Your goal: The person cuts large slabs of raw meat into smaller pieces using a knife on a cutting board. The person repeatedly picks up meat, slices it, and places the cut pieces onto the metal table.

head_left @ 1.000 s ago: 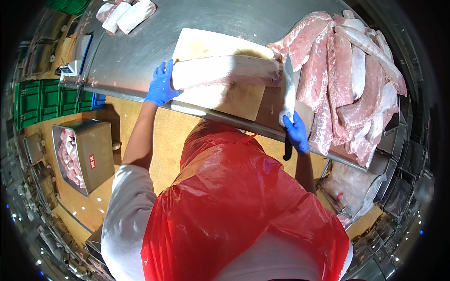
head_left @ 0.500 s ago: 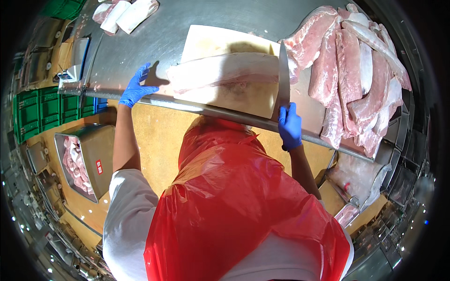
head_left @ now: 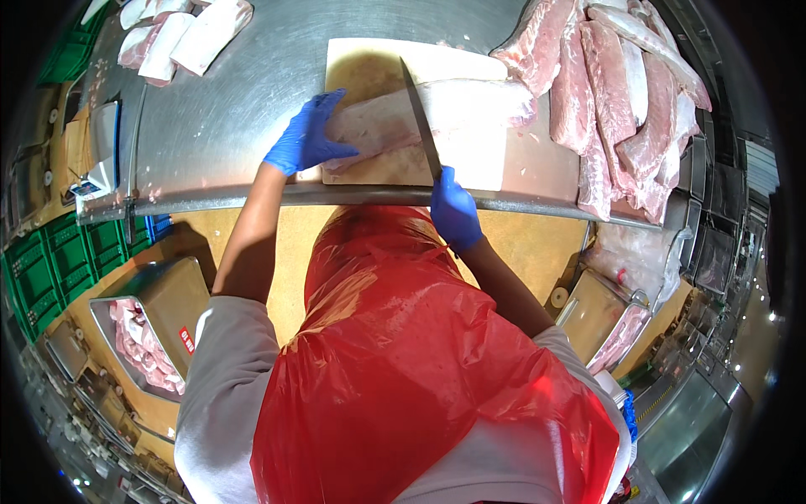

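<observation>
A long pale slab of pork (head_left: 474,99) with a whitish fat side lies across a white cutting board (head_left: 489,164). Blue-gloved, my left hand (head_left: 306,139) is at the slab's left end, fingers and thumb spread about that end; whether it presses on the meat I cannot tell. My right hand (head_left: 455,210), also gloved in blue, is closed round the handle of a long knife (head_left: 422,118). The blade crosses over the middle of the slab, its tip pointing away from me. Whether its edge touches the meat is not clear.
Several long pork strips (head_left: 609,92) are heaped on the right of the steel table (head_left: 227,118). Cut pale pieces (head_left: 197,38) lie at the far left. Below left stand a metal bin (head_left: 172,290) of meat and green crates (head_left: 67,260); another bin (head_left: 592,311) stands below right.
My right hand has brought the knife left, from the slab's right end to over its middle. My left hand has moved right to the slab's left end. The slab now lies more tilted.
</observation>
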`<state>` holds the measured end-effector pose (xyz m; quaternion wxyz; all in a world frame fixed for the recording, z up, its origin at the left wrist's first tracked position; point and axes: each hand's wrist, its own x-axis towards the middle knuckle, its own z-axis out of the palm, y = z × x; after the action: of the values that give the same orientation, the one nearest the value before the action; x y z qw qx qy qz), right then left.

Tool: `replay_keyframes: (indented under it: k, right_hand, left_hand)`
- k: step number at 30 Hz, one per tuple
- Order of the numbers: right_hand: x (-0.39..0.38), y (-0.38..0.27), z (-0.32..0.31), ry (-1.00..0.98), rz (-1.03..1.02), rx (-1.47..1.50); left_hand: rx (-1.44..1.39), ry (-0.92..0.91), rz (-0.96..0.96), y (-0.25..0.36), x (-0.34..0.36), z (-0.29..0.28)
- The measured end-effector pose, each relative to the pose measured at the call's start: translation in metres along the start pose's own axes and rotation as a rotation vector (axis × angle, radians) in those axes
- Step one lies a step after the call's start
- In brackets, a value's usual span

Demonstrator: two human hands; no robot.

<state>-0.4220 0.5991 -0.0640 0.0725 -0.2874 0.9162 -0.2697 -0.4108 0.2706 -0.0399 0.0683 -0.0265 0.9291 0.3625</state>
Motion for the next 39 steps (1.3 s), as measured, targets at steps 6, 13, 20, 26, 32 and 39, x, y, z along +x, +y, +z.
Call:
replay_keyframes:
  k: [6, 13, 20, 26, 32, 39]
  right_hand:
    - [0.051, -0.045, -0.007, -0.153, 0.207, 0.047]
    - [0.037, -0.020, 0.024, -0.005, 0.096, -0.102]
    - [0.017, -0.015, 0.009, -0.097, -0.020, -0.251]
    - [-0.036, -0.003, -0.032, -0.367, 0.179, -0.184]
    - [0.071, -0.002, 0.022, -0.237, 0.033, -0.046]
    - [-0.060, 0.015, -0.056, -0.626, 0.366, -0.121]
  left_hand:
    - [-0.193, -0.030, 0.019, 0.007, 0.031, 0.024]
    - [0.215, 0.003, 0.021, 0.008, 0.031, 0.027]
    - [0.625, 0.086, -0.115, 0.055, 0.027, 0.069]
    - [0.626, 0.068, -0.143, 0.049, 0.036, 0.078]
    - [0.633, 0.200, -0.084, 0.052, 0.040, 0.094]
    - [0.334, 0.309, -0.165, -0.004, 0.045, -0.003]
